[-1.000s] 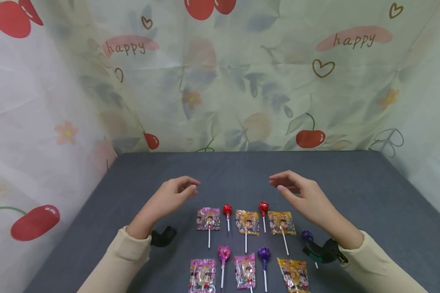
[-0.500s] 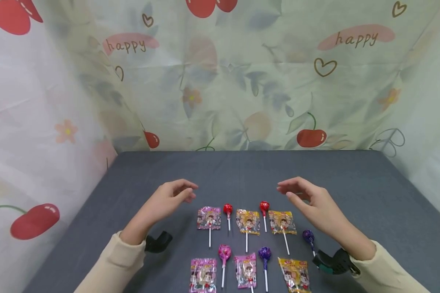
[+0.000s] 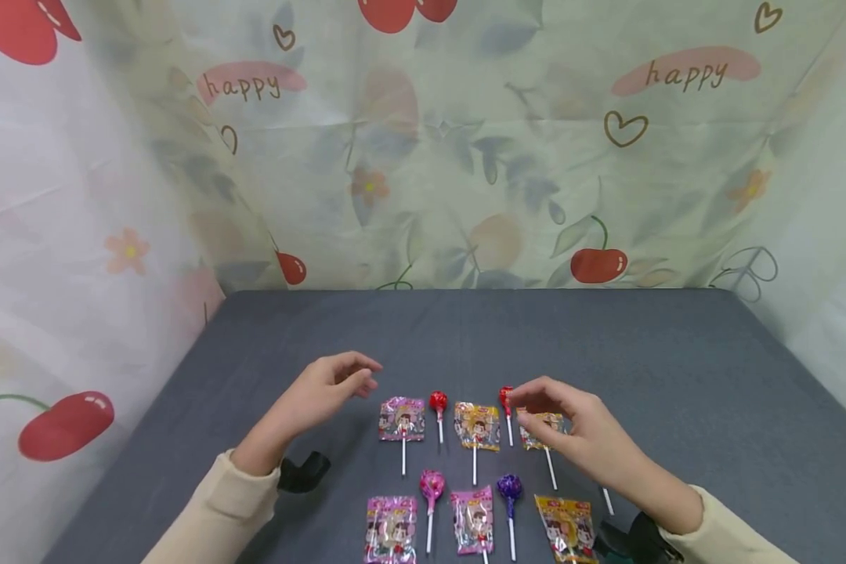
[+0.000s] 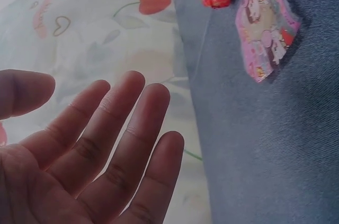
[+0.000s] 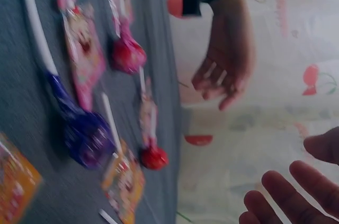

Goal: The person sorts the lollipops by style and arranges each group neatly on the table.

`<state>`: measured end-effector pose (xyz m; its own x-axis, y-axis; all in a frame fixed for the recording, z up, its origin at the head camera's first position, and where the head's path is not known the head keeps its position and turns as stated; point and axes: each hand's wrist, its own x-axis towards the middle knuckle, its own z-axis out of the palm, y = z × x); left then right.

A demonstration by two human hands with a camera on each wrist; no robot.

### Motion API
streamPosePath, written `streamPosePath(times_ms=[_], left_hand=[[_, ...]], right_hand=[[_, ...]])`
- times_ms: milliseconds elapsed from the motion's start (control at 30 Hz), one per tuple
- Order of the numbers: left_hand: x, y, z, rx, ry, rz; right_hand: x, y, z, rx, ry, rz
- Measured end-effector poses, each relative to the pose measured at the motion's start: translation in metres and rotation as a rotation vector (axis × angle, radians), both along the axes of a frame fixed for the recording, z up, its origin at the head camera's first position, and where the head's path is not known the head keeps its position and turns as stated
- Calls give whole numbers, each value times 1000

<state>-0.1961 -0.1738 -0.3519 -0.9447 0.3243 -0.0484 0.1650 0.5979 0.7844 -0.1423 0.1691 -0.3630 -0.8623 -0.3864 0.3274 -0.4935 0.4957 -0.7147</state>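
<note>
My left hand (image 3: 327, 389) hovers over the table to the left of a pink flat lollipop packet (image 3: 402, 421), with nothing in its loosely bent fingers. In the left wrist view its fingers (image 4: 139, 113) are spread apart. Over the back right of the lollipops hangs my right hand (image 3: 571, 419), also holding nothing. It covers part of a yellow lollipop packet (image 3: 530, 440), and its fingertips overlap a red ball lollipop (image 3: 505, 396). Behind its wrist only the white stick (image 3: 607, 500) of another lollipop shows. Right fingers (image 5: 286, 189) look relaxed in the right wrist view.
A red ball lollipop (image 3: 438, 402) and a yellow packet (image 3: 476, 425) lie in the back row. Nearer are a pink ball lollipop (image 3: 432, 484), a purple one (image 3: 509, 487), two pink packets and a yellow packet (image 3: 566, 525). A patterned curtain (image 3: 437, 172) borders the dark table (image 3: 465, 337).
My right hand first drew slightly back to the right, then moved left and nearer over the yellow packet, hiding the purple lollipop head at the right. The left hand has lowered a little.
</note>
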Motion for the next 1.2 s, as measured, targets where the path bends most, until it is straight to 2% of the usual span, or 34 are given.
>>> streamPosePath(times_ms=[167,300,433,500,767,1000,1200], left_hand=[[-3,3,-7,15,-23,-18],[-7,6,-12,6,-43,-33],[-11,8,-17,-36,-51,-34],[-13,8,-19,-60,-57,-27],[-24,12,-29,-119,-105,-4],[-31,17,-34,-192,-127,14],[-33,25,-37,-251,-90,-15]], right_hand=[[7,-11,-10,52,-42,126],[9,-17,-16,116,-119,222],[10,-23,-19,202,-204,276],[10,-24,-21,255,-220,289],[9,-28,-33,366,-75,314],[9,-30,-33,448,-123,290],[10,-31,-33,498,-159,283]])
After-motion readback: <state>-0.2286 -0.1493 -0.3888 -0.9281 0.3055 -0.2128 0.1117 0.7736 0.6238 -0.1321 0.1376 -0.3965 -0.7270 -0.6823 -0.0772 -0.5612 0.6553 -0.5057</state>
